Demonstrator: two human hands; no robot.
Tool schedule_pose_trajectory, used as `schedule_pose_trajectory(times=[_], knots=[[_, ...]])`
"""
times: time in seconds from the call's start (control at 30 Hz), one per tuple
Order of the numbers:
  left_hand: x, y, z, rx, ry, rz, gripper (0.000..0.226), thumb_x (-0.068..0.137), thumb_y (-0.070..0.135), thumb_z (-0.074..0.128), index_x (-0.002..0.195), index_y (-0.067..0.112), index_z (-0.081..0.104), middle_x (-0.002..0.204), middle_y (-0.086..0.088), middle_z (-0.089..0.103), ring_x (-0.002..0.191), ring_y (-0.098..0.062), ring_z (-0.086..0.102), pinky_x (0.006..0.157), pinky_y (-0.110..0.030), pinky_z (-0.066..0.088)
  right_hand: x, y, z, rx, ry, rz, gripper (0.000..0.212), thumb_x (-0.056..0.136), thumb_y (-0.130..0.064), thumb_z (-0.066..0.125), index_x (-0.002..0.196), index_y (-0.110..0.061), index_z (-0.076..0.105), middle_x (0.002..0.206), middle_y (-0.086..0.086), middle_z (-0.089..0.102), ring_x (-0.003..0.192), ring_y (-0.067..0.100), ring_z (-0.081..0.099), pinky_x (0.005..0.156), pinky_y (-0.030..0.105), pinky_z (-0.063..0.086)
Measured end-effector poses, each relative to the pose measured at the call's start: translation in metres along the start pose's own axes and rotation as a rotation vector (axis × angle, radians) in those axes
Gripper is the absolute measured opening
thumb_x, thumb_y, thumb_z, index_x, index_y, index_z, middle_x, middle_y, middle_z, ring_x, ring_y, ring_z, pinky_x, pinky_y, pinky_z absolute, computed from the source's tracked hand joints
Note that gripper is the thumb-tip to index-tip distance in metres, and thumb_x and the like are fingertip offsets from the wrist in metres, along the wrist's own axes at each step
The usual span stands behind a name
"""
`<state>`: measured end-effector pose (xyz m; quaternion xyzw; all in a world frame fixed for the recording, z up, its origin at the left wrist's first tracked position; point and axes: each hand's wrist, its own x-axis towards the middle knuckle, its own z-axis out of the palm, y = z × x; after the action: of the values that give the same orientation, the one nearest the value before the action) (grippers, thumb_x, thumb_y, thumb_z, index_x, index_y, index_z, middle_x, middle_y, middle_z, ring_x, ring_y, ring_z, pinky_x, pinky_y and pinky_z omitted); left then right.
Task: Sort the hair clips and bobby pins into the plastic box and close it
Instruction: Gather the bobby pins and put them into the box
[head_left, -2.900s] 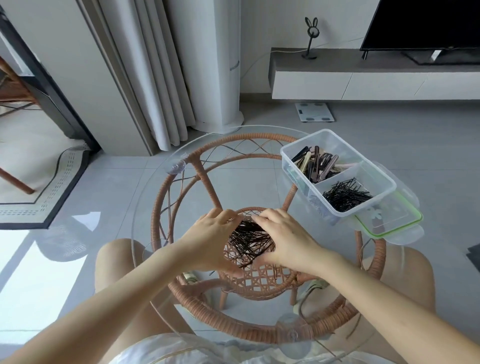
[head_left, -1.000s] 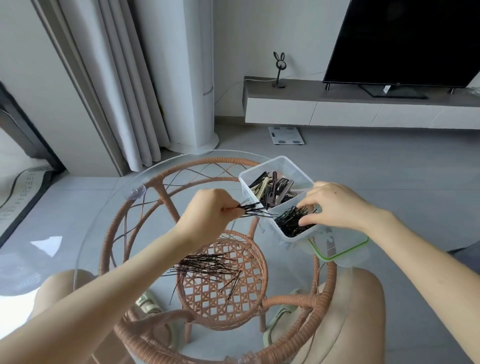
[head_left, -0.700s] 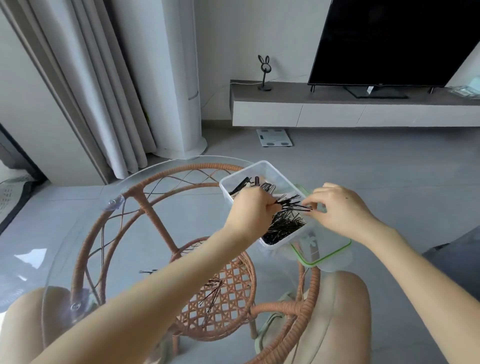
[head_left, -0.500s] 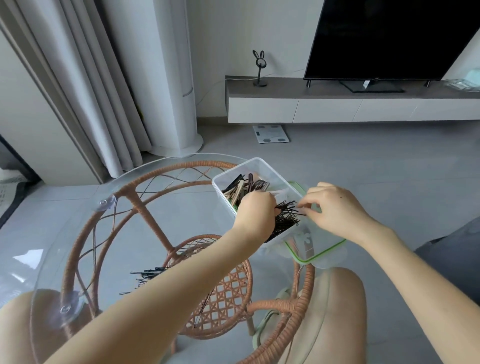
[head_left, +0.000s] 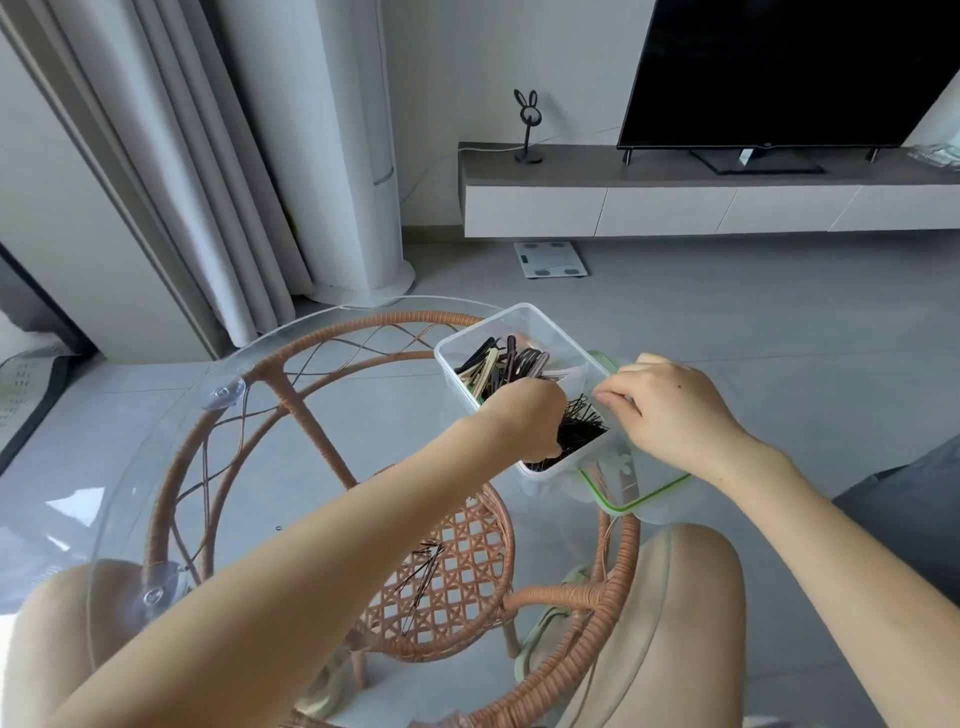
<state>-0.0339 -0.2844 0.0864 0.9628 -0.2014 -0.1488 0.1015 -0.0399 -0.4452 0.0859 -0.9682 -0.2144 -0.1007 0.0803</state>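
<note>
Reaching into the plastic box (head_left: 453, 364) at the far right edge of the glass table (head_left: 171, 441).
The left hand (head_left: 524, 410) enters the near compartment, fingers curled down among bobby pins (head_left: 582, 428); its grip cannot be determined. The right hand (head_left: 670, 410) appears to pinch the box's right rim. The far compartment holds hair clips (head_left: 498, 364). Some loose pins (head_left: 423, 569) lie mid-table.

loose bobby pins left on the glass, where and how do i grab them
Come straight down from above and pinch across the middle of the loose bobby pins. They lie flat on the glass tabletop in a thin, roughly parallel bunch slanting near-left to far-right, so a crosswise grip probably gathers most at once.
</note>
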Motion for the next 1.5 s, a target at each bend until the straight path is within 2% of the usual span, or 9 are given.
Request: schedule_pose_trajectory(times=[0.07, 0.17, 0.27, 0.43, 0.63, 0.77, 0.97, 1.33, 1.5], knots=[[-0.009, -0.004, -0.005, -0.024, 0.01, 0.03, 0.027, 0.09, 0.017, 0.051, 0.103, -0.001, 0.066, 0.107, -0.015, 0.067, 0.1, -0.031, 0.061, 0.089, -0.036, 0.05, -0.002, -0.012, -0.002, 0.039, 0.095, -0.045, 0.016, 0.087, -0.016, 0.056, 0.079, -0.013, 0.071, 0.071, 0.002, 0.067, 0.073, 0.024, 0.052, 0.057, 0.027, 0.036], [-0.03, -0.023, -0.012, -0.155, 0.122, 0.01, 0.017, 0.089, 0.012, 0.051, 0.079, 0.009, 0.064, 0.085, -0.012, 0.063, 0.077, -0.029, 0.059, 0.072, -0.029, 0.05, -0.01, -0.042, -0.007, 0.224, 0.163, -0.09, 0.013, 0.081, -0.015, 0.06, 0.081, -0.012, 0.072, 0.074, 0.002, 0.069, 0.068, 0.017, 0.053, 0.06, 0.025, 0.04], [-0.063, -0.056, -0.012, -0.212, 0.222, -0.058, 0.021, 0.09, 0.015, 0.054, 0.096, 0.007, 0.072, 0.101, -0.01, 0.072, 0.088, -0.027, 0.067, 0.083, -0.036, 0.055, -0.024, -0.076, -0.005, 0.41, 0.008, -0.111, 0.014, 0.081, -0.019, 0.066, 0.092, -0.012, 0.071, 0.078, -0.007, 0.063, 0.065, 0.006, 0.052, 0.063, 0.014, 0.039], [-0.133, -0.12, 0.017, -0.034, 0.076, -0.292, 0.038, 0.09, 0.035, 0.053, 0.125, 0.022, 0.055, 0.125, -0.005, 0.057, 0.108, -0.022, 0.059, 0.095, -0.033, 0.049, -0.05, -0.116, 0.03, 0.293, -0.523, -0.11, 0.083, 0.073, -0.047, 0.069, 0.141, -0.025, 0.027, 0.134, -0.01, 0.039, 0.113, 0.002, 0.043, 0.092, 0.021, 0.037], [-0.195, -0.163, 0.058, -0.003, -0.126, -0.321, 0.106, 0.052, 0.081, 0.033, 0.145, 0.034, 0.018, 0.139, 0.002, 0.032, 0.129, -0.016, 0.028, 0.112, -0.035, 0.03, -0.033, -0.134, 0.075, 0.175, -0.555, -0.164, 0.114, 0.06, -0.065, 0.069, 0.145, -0.027, 0.004, 0.143, -0.003, 0.024, 0.135, 0.016, 0.02, 0.107, 0.037, 0.029], [-0.196, -0.164, 0.069, -0.044, -0.017, -0.264, 0.097, 0.066, 0.059, 0.064, 0.146, 0.033, 0.015, 0.138, 0.003, 0.031, 0.127, -0.014, 0.028, 0.112, -0.033, 0.028, -0.008, -0.149, 0.086, 0.225, -0.488, -0.217, 0.098, 0.056, -0.068, 0.068, 0.137, -0.029, 0.03, 0.121, -0.01, 0.042, 0.115, 0.009, 0.037, 0.092, 0.029, 0.035], [-0.174, -0.162, 0.07, -0.037, 0.077, -0.243, 0.078, 0.074, 0.054, 0.064, 0.138, 0.022, 0.033, 0.127, -0.001, 0.045, 0.115, -0.016, 0.044, 0.096, -0.028, 0.04, 0.009, -0.174, 0.095, 0.281, -0.398, -0.246, 0.046, 0.074, -0.054, 0.063, 0.108, -0.025, 0.051, 0.095, -0.018, 0.046, 0.091, 0.008, 0.046, 0.07, 0.027, 0.036], [-0.158, -0.162, 0.068, -0.11, 0.165, -0.205, 0.039, 0.083, 0.035, 0.063, 0.115, 0.013, 0.056, 0.106, -0.006, 0.061, 0.083, -0.019, 0.055, 0.075, -0.026, 0.045, 0.014, -0.19, 0.092, 0.161, -0.481, -0.35, 0.014, 0.093, -0.016, 0.047, 0.1, -0.006, 0.054, 0.103, 0.01, 0.06, 0.096, 0.025, 0.057, 0.078, 0.035, 0.048], [-0.162, -0.167, 0.068, -0.174, 0.191, -0.196, 0.043, 0.081, 0.032, 0.067, 0.117, 0.012, 0.057, 0.109, -0.005, 0.061, 0.087, -0.019, 0.058, 0.08, -0.024, 0.046, 0.019, -0.185, 0.082, 0.228, -0.602, -0.262, 0.019, 0.093, -0.025, 0.048, 0.079, -0.013, 0.048, 0.087, 0.004, 0.055, 0.082, 0.023, 0.055, 0.074, 0.038, 0.046]])
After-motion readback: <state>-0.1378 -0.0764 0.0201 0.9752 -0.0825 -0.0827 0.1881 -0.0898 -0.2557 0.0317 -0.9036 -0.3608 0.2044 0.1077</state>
